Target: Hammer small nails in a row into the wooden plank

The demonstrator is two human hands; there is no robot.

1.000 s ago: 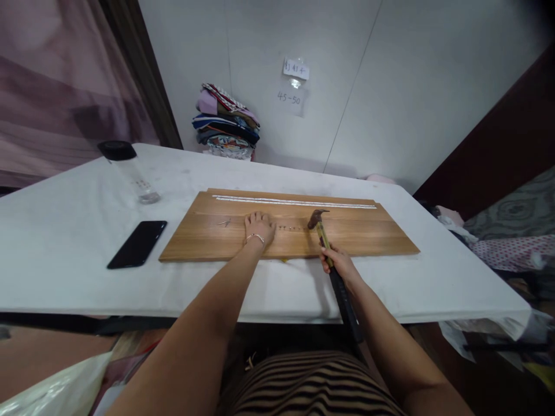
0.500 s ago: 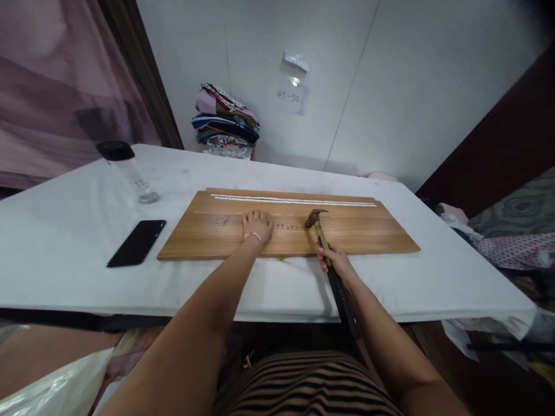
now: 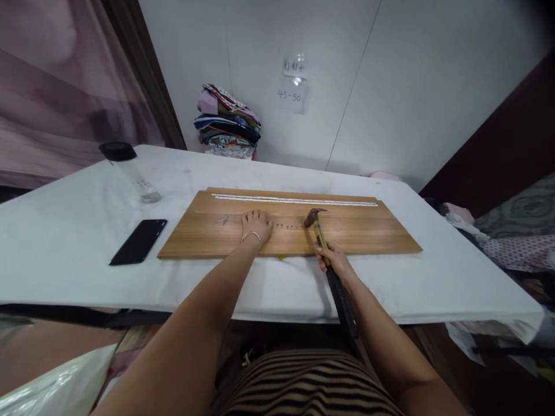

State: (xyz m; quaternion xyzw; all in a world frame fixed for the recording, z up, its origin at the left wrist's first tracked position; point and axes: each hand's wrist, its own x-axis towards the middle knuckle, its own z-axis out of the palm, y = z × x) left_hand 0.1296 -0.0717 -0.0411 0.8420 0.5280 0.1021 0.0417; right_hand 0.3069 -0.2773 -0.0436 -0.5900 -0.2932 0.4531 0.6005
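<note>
A wide brown wooden board lies on the white-covered table. My left hand rests flat on it, fingers spread, a thin bracelet at the wrist. My right hand grips the hammer by its yellow and black handle. The hammer's rusty head is over the board, at the right end of a row of several small nails. That row starts just right of my left hand. A few loose nails lie on the board further left. Two white strips run along the board's far side.
A black phone lies left of the board, with a clear bottle with a black lid behind it. Folded clothes are stacked at the table's far edge, by the wall. Paper notes hang on the wall.
The view has shifted very slightly, and the upper wall note now shows its writing. Both hands and the hammer hold nearly the same places on the board.
</note>
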